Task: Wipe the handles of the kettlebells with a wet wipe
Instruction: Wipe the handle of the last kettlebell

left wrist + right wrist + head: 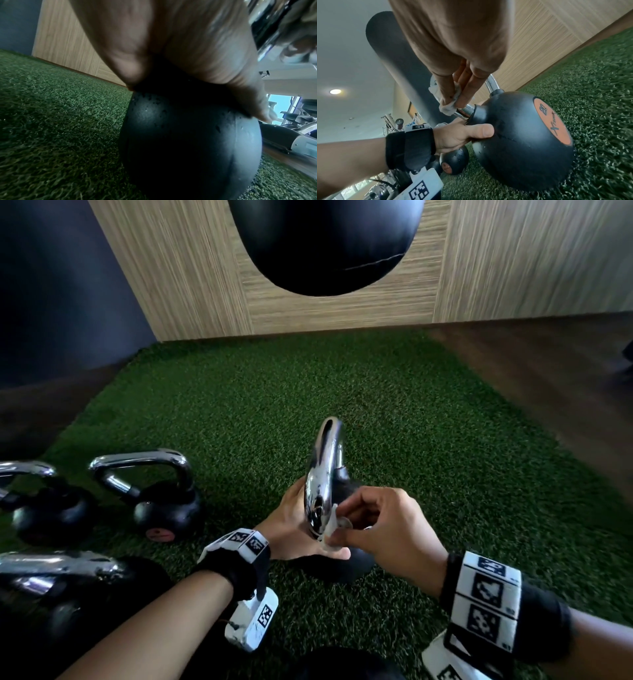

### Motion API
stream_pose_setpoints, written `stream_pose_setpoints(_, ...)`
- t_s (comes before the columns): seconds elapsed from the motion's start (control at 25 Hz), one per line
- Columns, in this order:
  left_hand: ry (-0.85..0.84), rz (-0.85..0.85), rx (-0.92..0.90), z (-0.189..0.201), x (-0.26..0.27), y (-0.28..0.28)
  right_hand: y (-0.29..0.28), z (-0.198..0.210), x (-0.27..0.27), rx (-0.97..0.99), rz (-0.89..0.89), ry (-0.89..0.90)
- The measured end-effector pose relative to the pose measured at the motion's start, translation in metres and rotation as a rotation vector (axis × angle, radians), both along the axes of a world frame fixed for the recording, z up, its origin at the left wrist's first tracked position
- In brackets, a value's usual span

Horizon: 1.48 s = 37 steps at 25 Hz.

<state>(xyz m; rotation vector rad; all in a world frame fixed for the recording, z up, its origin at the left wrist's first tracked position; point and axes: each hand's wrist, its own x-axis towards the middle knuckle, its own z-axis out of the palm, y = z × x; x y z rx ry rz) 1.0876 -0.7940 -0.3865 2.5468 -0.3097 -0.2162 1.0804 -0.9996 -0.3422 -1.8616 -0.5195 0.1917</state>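
A black kettlebell (522, 135) with an orange disc on its side stands tilted on the green turf. Its chrome handle (323, 470) points up and away from me. My left hand (291, 525) grips the top of the ball, with the thumb (481, 132) pressed on the black body (188, 142). My right hand (380, 529) pinches a crumpled white wet wipe (334, 527) against the near leg of the handle, just above its neck. From the right wrist, the wipe (447, 108) is seen wrapped on the chrome bar under my fingertips (464, 97).
Three more chrome-handled kettlebells stand at the left: one (161, 498) close by, one (44, 508) at the edge, a larger one (68, 587) near my left arm. A black punching bag (325, 244) hangs ahead before a wooden wall (171, 285). Open turf (342, 392) lies ahead.
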Motion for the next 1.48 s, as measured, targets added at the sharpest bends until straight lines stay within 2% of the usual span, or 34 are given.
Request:
stream_pose_setpoints(0.08, -0.009, -0.029, 0.037, -0.002, 0.002, -0.001, 0.002, -0.007, 0.004, 0.000, -0.029, -0.008)
stream_pose_setpoints(0.28, -0.025, 0.094, -0.082, -0.005, 0.003, 0.002, 0.002, -0.017, 0.004, -0.097, -0.043, -0.089)
stream_pose_setpoints(0.44, -0.040, 0.041, -0.095, -0.007, 0.006, 0.002, -0.005, 0.001, 0.034, -0.224, 0.117, -0.146)
stream_pose_setpoints(0.56, -0.089, -0.022, -0.043, -0.012, 0.008, 0.004, 0.006, 0.010, 0.050, -0.374, 0.339, -0.324)
stream_pose_setpoints(0.64, -0.083, -0.012, -0.131, -0.014, 0.007, 0.005, 0.012, 0.010, 0.052, -0.419, 0.436, -0.370)
stream_pose_setpoints(0.8, -0.008, 0.082, -0.245, -0.020, 0.009, 0.008, 0.009, 0.018, 0.064, -0.297, 0.536, -0.195)
stream_pose_setpoints(1.0, -0.066, 0.050, -0.117, -0.027, 0.011, 0.011, 0.018, 0.024, 0.069, -0.344, 0.600, -0.161)
stream_pose_setpoints(1.12, -0.035, 0.113, -0.243, -0.030, 0.012, 0.010, 0.017, 0.018, 0.072, -0.119, 0.614, 0.119)
stream_pose_setpoints(1.28, -0.043, 0.120, -0.232, -0.035, 0.015, 0.013, 0.019, 0.002, 0.068, 0.472, 0.489, 0.675)
stream_pose_setpoints(1.36, -0.109, 0.107, -0.237, -0.036, 0.019, 0.013, 0.023, -0.007, 0.065, 0.684, 0.408, 0.788)
stream_pose_setpoints(1.48, -0.145, 0.083, -0.239, -0.035, 0.019, 0.011, 0.028, -0.009, 0.063, 0.769, 0.409, 0.815)
